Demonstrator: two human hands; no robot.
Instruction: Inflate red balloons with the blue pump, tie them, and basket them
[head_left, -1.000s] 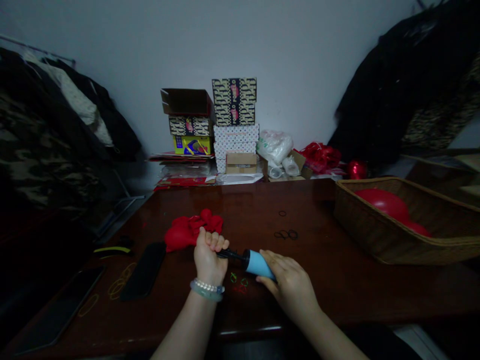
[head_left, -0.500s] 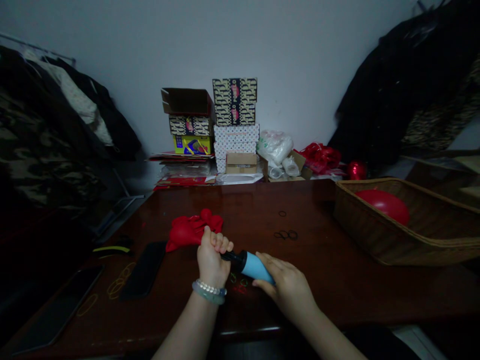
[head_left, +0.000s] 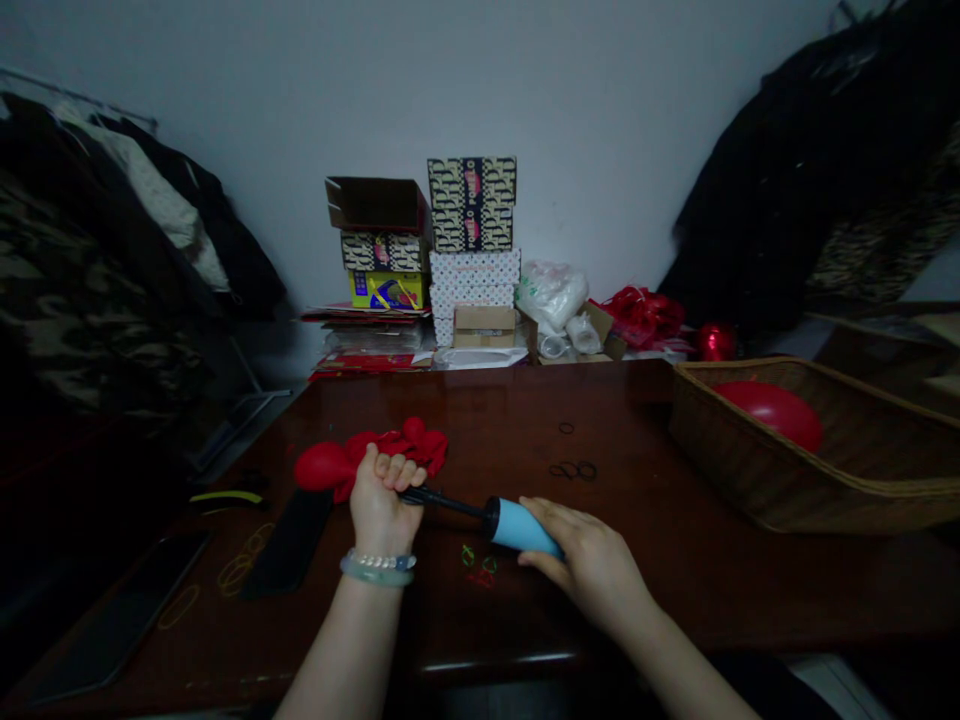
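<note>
My left hand (head_left: 386, 500) is closed round the black nozzle end of a hand pump, with a small, partly filled red balloon (head_left: 322, 467) sticking out past it to the left. My right hand (head_left: 589, 560) grips the light blue body of the pump (head_left: 525, 527). Between my hands shows the pump's thin black rod (head_left: 457, 503). Behind my left hand lies a heap of limp red balloons (head_left: 427, 447). Small green and red bands (head_left: 480, 570) are on the table below the rod.
A wicker basket (head_left: 720, 480) holding an inflated red balloon (head_left: 776, 412) stands at the right. Black bands (head_left: 574, 470) lie mid-table. At the left are two dark flat devices (head_left: 124, 610) and yellow bands (head_left: 238, 572). Stacked boxes (head_left: 472, 205) line the wall.
My left hand has moved left, away from my right hand, baring the pump's rod. The balloon at the nozzle now shows to the left of the heap. My right hand has shifted slightly right.
</note>
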